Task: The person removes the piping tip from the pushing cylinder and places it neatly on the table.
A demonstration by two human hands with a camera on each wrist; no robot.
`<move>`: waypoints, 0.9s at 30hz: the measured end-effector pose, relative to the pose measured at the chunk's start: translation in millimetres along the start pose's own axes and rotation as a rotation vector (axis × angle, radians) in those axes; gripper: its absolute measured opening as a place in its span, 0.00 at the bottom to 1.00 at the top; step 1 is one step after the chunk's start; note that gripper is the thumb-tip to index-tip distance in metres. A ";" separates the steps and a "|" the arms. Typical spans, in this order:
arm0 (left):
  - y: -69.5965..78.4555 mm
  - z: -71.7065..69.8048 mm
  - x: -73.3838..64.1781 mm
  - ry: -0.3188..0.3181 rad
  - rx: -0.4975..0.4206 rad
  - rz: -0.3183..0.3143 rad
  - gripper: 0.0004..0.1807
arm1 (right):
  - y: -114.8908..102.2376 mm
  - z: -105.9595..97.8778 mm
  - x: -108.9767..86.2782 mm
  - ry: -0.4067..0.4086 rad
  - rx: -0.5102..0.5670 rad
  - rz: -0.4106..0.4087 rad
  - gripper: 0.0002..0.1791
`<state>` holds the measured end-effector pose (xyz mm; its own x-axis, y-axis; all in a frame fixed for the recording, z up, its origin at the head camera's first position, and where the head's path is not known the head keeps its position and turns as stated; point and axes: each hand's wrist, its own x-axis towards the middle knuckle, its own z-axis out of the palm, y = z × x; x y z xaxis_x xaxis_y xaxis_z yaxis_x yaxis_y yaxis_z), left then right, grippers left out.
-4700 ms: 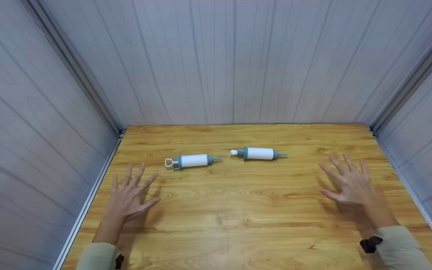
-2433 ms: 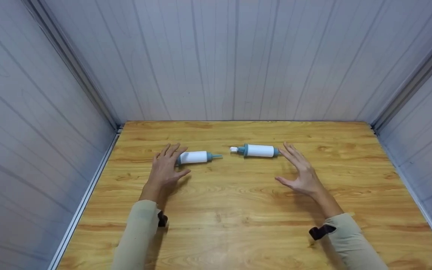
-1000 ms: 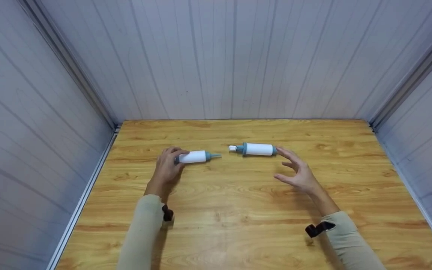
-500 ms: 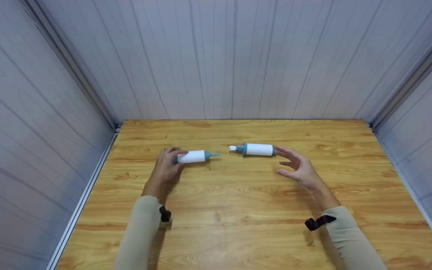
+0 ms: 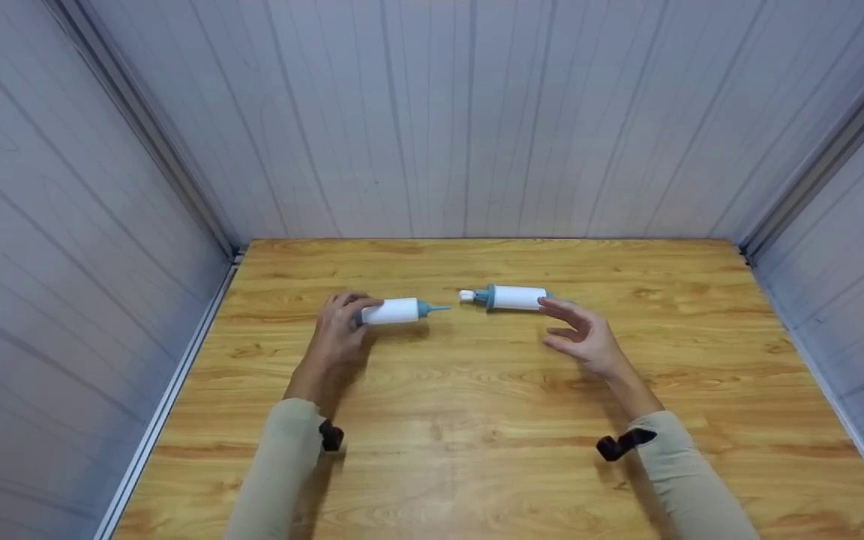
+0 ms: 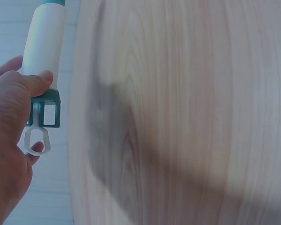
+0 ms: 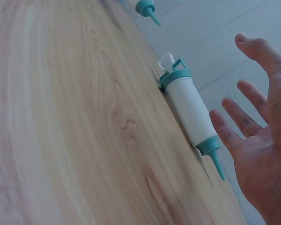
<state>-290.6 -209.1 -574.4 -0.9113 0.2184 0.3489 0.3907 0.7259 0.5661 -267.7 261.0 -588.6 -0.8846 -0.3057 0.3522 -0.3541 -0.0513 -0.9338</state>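
My left hand grips a white-barrelled plastic syringe near its teal flange. In the left wrist view the thumb lies across the barrel, and the white ring handle sticks out behind the flange. The teal nozzle points right, a little above the table. A second, matching syringe lies on the table to the right, its handle end toward the first. My right hand hovers by its nozzle end, fingers spread and bent loosely. The right wrist view shows a gap between thumb and fingers, with nothing held.
Both syringes are over a wood-grain table. A pale panel wall rises at its back edge, with more panels at left and right. A dark strap piece sits at the right wrist, another at the left.
My left hand came in from the left, took hold of the left syringe and raised it slightly. My right hand moved left to the second syringe's nozzle end, its fingers drawing closer together.
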 end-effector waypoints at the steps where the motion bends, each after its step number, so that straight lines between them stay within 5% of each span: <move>1: 1.8 -0.3 0.1 0.003 -0.007 0.011 0.24 | 0.5 1.5 -0.4 0.002 0.007 0.007 0.36; 17: 24.3 2.5 3.5 0.019 -0.040 0.143 0.22 | -5.3 23.0 9.0 0.006 -0.004 0.080 0.37; 27: 44.5 8.4 9.5 0.003 -0.067 0.166 0.23 | -1.5 30.3 11.2 -0.029 0.023 0.065 0.38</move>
<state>-282.9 -169.3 -552.2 -0.8335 0.3295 0.4434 0.5433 0.6348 0.5494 -267.9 228.9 -585.2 -0.8961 -0.3364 0.2894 -0.2892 -0.0520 -0.9559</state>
